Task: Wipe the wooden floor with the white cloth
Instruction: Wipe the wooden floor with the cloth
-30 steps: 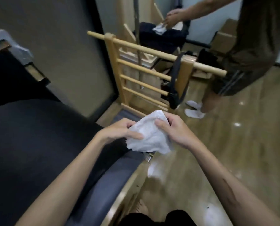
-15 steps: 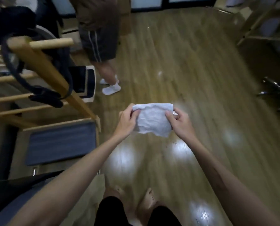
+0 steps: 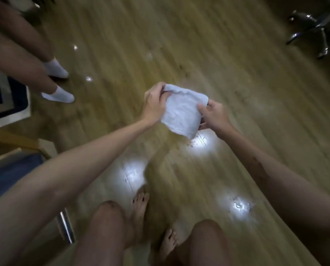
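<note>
Both hands up in the air w/ the white cloth (image 3: 181, 112) stretched between them: left hand (image 3: 154, 104) pinches its upper-left edge, right hand (image 3: 214, 117) grips the right edge, fingers curled round it. Cloth hangs above the wooden floor (image 3: 237, 96), not touching. Bare feet (image 3: 139, 206) below. Another person's white-socked feet (image 3: 58, 94) at left, chair base (image 3: 318, 33) top right.
</note>
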